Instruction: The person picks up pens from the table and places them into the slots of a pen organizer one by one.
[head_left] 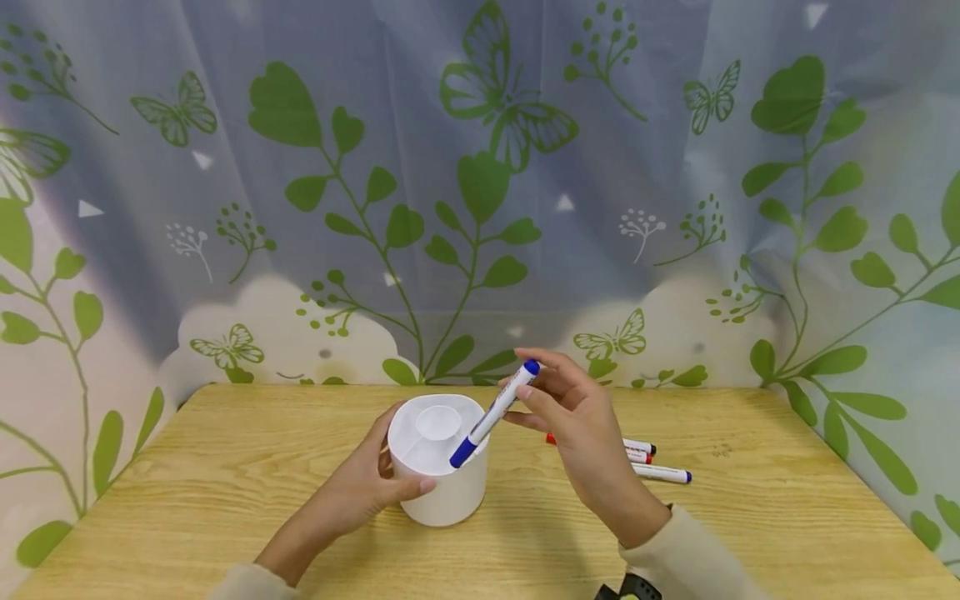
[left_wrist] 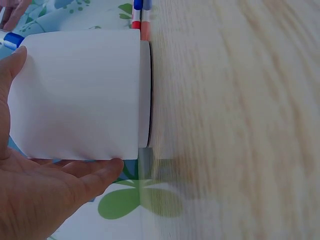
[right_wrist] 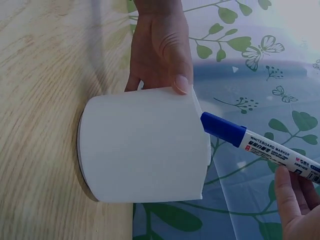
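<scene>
A white round pen holder with inner compartments stands upright on the wooden table. My left hand grips it from the left, thumb on the near side by the rim and fingers around the far side. Between thumb and fingers my right hand pinches a blue whiteboard marker near its upper end. The marker slants down to the left, its blue cap right at the holder's rim. In the left wrist view the holder's plain wall fills the space beside the left hand.
Several more markers lie on the table right of the holder, partly hidden behind the right hand: a blue-ended marker, a red-ended one and a black-ended one. A leaf-patterned curtain hangs behind the table.
</scene>
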